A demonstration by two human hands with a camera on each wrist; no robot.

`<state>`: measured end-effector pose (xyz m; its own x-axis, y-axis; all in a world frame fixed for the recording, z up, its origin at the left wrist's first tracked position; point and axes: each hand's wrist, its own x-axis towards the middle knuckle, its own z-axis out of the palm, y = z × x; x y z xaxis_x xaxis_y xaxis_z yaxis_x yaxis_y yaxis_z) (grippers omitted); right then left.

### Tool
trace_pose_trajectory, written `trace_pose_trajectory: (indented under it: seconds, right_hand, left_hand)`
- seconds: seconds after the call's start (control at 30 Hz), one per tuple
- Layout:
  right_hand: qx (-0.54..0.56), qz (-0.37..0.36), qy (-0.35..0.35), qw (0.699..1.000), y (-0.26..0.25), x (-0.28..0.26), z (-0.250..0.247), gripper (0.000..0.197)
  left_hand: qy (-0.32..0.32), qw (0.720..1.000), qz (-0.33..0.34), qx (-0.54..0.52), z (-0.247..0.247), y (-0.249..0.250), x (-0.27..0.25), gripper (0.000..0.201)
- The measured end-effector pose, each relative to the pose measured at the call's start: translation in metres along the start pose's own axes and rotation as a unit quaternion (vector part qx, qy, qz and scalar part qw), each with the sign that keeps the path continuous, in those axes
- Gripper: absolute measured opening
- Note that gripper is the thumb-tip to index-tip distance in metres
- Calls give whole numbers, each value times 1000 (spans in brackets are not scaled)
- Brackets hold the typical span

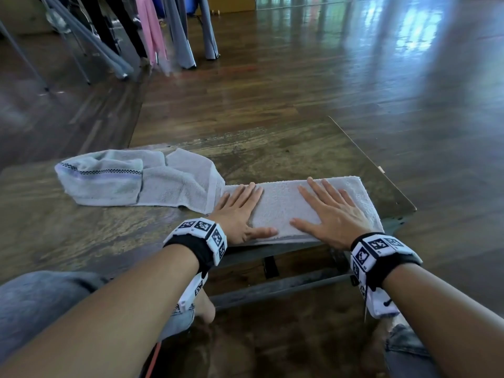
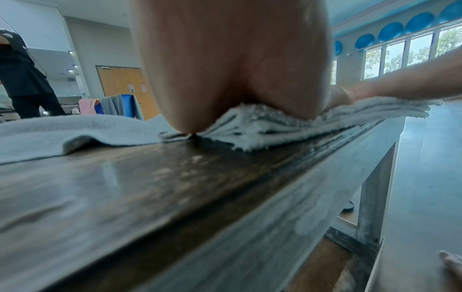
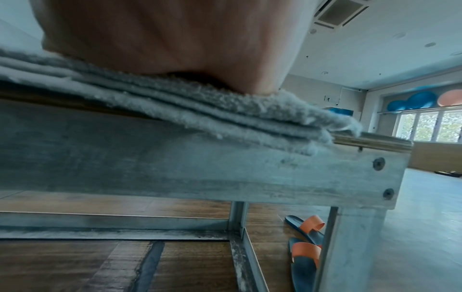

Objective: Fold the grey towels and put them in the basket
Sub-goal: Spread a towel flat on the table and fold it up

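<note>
A person sat at a low, dark wooden surface [image 1: 272,156] with a grey metal frame, both hands laid flat on a pale grey terry towel folded into a long strip of several layers [image 1: 281,205]. The strip lay along the near right edge of the surface, its right end close to the corner. The left hand [image 1: 240,214] pressed its left end and the right hand [image 1: 332,214] its right part. Neither grip was closed: fingers were straight and spread, pressing the cloth down, grasping nothing.

Judging from the right wrist view, the folded layers slightly overhung the near edge, so a push toward the body could have slid the strip off onto the floor. Lifting the palms unevenly could have let the stacked layers spring apart or skew, spoiling the fold.

A second pale grey towel with a checked band, loosely crumpled [image 1: 131,181], lay on the left of the surface, its corner overlapping the left end of the folded strip. That overlap stood in the way: dragging or lifting the strip could have pulled the crumpled towel along.

No basket showed in any view, so its place could not be told.

Beyond lay a glossy wooden floor [image 1: 354,77], and hanging pink and grey cloths on a rack [image 1: 169,31] at the far left. A pair of orange-strapped sandals [image 3: 307,243] lay under the surface.
</note>
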<state>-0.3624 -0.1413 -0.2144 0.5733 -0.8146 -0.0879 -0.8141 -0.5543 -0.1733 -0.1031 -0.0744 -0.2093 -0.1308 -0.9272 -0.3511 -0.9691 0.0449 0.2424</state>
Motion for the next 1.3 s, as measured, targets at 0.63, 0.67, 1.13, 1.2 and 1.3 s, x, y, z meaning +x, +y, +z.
trace_pose_trajectory:
  seconds: [0.63, 0.67, 1.13, 1.2, 1.3]
  right_hand:
    - [-52, -1, -41, 998, -1, -20, -62, 63]
    - [-7, -14, -71, 997, -10, -25, -59, 64]
    - [104, -43, 29, 993, -21, -28, -56, 43]
    - [100, -52, -32, 993, -24, -30, -52, 47]
    - [81, -41, -47, 995, -27, -31, -47, 55]
  left_hand:
    - [-4, 997, -73, 1, -6, 3, -13, 119]
    - [0, 997, -80, 1, -5, 4, -13, 117]
    - [96, 977, -192, -8, -13, 38, -27, 89]
    - [105, 977, -186, 0, -12, 34, -32, 78]
    - [136, 975, -177, -4, -17, 35, -36, 59]
